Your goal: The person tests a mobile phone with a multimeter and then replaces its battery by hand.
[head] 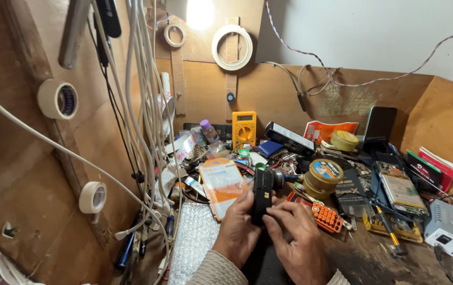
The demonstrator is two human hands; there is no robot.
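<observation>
Both hands are gripping a small black rectangular phone-like device (pixel 262 193) upright, low over the middle of the cluttered wooden worktop (pixel 363 256), probably so its narrow edge is facing up into the lamp light. The left hand (pixel 238 228) is wrapping its fingers around the left side to steady the device, while the right hand (pixel 294 236) is closing over the lower right edge, thumb pressing in; I can't quite tell if it's pinching a part or just bracing. A squat yellow round tin (pixel 323 177) and a small orange keypad gadget (pixel 327 217) are sitting just beside the hands, within easy reach. A yellow multimeter (pixel 244 129) is leaning against the back board, out of the way, and rolls of white tape (pixel 58 99) are hanging on the left wall.
</observation>
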